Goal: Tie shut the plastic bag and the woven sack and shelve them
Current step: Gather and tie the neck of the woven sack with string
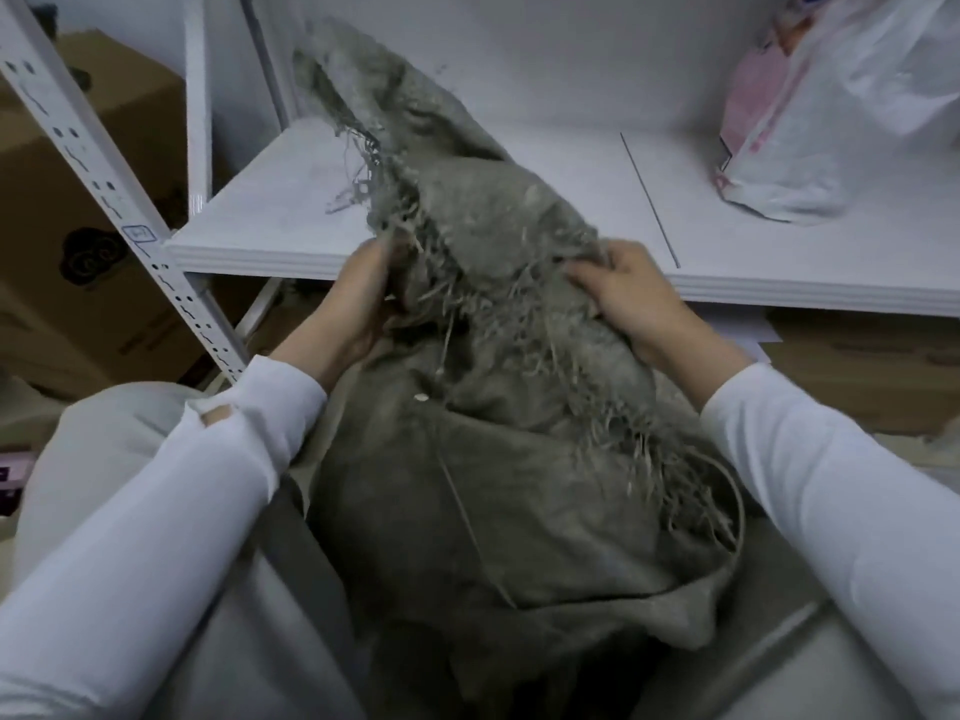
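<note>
The woven sack (519, 485) rests between the person's knees, its long axis running 6 to 11 o'clock and its frayed mouth pointing up over the shelf (571, 163); the left hand (358, 304) and right hand (628, 293) each clutch its cloth; the plastic bag (810, 148) sits on the shelf at 2 o'clock; the cardboard box (78, 200) print is too blurred to read.

Woven sack (519, 485), centre: dull grey-olive, plain weave, with paler straw-coloured frayed threads along the edge.
Plastic bag (831, 122), upper right: translucent white, pink print showing through.
Shelf (270, 200), mid-frame: plain white.
Upright post (78, 148), upper left: white, rows of dark punched holes.
Cardboard box (104, 148), left edge: brown, dark printed mark.
Sleeves (156, 511): white.
Trousers (104, 439), lower left: light grey.
</note>
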